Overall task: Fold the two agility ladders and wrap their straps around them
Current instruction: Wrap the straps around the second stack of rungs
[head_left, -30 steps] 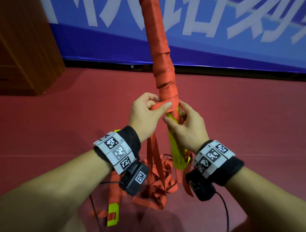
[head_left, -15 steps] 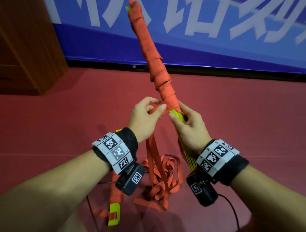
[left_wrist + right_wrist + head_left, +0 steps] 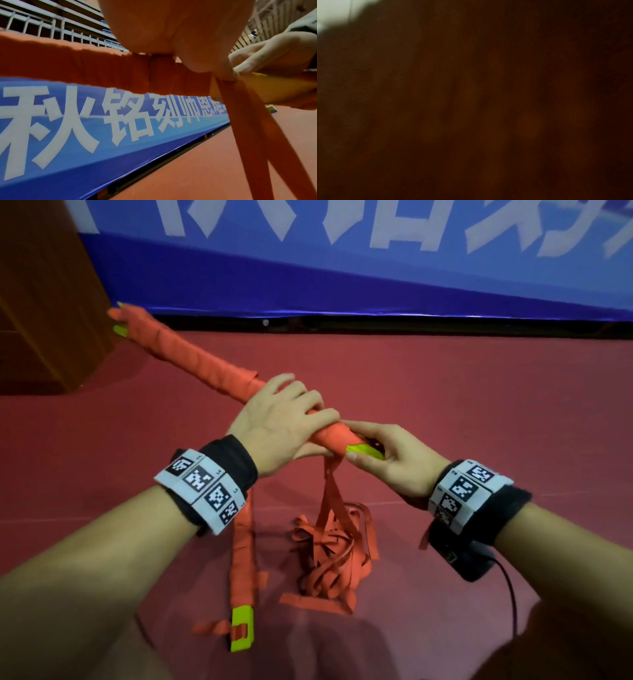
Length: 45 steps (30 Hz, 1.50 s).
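The left hand [image 3: 274,426] lies palm-down over the folded agility ladder [image 3: 205,364], its fingers [image 3: 301,400] curled across the top of the bundle and its thumb beneath, gripping it. The left forearm reaches forward and slightly rightward from the lower left of the head view. The right hand [image 3: 394,457] meets the bundle at its near end, with thumb and fingers pinching the yellow-green rungs [image 3: 364,451] where they protrude from the orange wrapping. The right forearm enters from the lower right. Both wrists carry black bands with white coded markers.

The ladder is held above the floor, tilted, running from the hands up and leftward; its far tip [image 3: 118,318] shows yellow-green rung ends. Orange strap is wound around most of its length. In the left wrist view the wrapped bundle [image 3: 85,70] crosses the frame horizontally, and two lengths of loose strap [image 3: 334,494] hang down from the point where the hands meet into a tangled pile [image 3: 335,559] on the floor. The second agility ladder [image 3: 244,570] lies on the floor below the left wrist, strap-wrapped, with a yellow-green end [image 3: 242,628].

The right wrist view is dark and shows nothing usable.

The floor [image 3: 479,392] is dark red. A blue banner [image 3: 376,275] with white characters runs along the far wall, and a brown wooden cabinet [image 3: 44,302] stands at the left.
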Available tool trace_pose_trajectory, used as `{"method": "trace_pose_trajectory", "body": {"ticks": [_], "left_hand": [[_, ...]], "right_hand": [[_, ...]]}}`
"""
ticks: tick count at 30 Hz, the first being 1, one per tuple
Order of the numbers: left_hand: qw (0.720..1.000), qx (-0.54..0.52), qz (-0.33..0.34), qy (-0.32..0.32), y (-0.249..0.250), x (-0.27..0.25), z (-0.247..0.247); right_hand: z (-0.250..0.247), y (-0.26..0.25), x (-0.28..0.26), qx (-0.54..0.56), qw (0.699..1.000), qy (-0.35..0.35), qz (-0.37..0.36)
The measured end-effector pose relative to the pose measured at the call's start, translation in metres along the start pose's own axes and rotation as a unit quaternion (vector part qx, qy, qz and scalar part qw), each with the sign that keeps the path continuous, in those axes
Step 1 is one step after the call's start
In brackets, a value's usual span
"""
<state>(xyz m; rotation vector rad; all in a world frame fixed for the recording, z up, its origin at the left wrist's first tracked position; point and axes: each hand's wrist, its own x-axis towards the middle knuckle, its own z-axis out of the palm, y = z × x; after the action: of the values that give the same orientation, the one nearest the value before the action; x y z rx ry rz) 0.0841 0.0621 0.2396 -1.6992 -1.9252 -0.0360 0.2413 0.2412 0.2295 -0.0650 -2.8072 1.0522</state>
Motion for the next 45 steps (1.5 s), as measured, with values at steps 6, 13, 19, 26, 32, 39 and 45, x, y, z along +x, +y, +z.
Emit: {"method": "trace_pose_trajectory", "body": {"ticks": [6, 13, 19, 26, 32, 39, 45], "left_hand": [[0.998, -0.021, -0.025, -0.06, 0.009, -0.01, 0.017], [0.952, -0.187, -0.235, -0.049, 0.011, -0.006, 0.009], [0.923, -0.253, -0.289, -0.037, 0.028, 0.0, 0.001], [0.862, -0.334, -0.382, -0.004, 0.03, 0.001, 0.009], [0.788, -0.448, -0.422, 0.027, 0.026, 0.002, 0.011], [0.757, -0.502, -0.418, 0.001, 0.035, -0.001, 0.012], [0.755, -0.491, -0.435, -0.005, 0.034, -0.004, 0.011]], "right_hand": [[0.005, 0.003, -0.001, -0.149, 0.988, 0.042, -0.024], [0.005, -0.014, 0.005, -0.098, 0.933, 0.323, -0.125], [0.015, -0.034, 0.009, -0.012, 0.923, 0.385, 0.02], [0.024, -0.027, 0.01, 0.035, 0.936, 0.303, 0.173], [0.026, -0.015, 0.02, 0.103, 0.938, 0.264, 0.2], [0.03, -0.02, 0.022, 0.129, 0.959, 0.206, 0.146], [0.03, -0.024, 0.02, 0.172, 0.956, 0.192, 0.139]]}}
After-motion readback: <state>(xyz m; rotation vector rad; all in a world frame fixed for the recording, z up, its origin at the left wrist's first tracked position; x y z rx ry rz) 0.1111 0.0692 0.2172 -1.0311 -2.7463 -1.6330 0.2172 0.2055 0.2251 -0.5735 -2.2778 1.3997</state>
